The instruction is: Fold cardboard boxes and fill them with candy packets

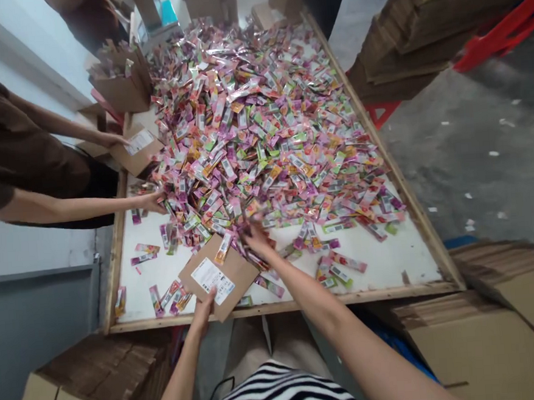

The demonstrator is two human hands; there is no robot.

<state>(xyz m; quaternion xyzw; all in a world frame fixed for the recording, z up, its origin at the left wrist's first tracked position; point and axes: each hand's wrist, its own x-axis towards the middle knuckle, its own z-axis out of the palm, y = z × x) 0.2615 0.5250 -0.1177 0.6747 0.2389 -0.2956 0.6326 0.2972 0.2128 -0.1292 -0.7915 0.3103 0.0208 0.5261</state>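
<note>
A wide heap of small colourful sachets (pixel 261 115) covers a white table with a wooden rim (pixel 283 307). My left hand (pixel 204 308) grips the near edge of a small brown cardboard box (pixel 217 275) with a white label, lying at the table's front. My right hand (pixel 257 240) reaches into the near edge of the heap, its fingers curled among the sachets; whether it holds any is blurred.
A person in a brown top stands at the left, one hand (pixel 151 202) in the sachets, the other (pixel 111 139) on a second labelled box (pixel 136 149). An open box of sachets (pixel 121 76) stands at back left. Flattened cardboard stacks (pixel 420 37) surround the table.
</note>
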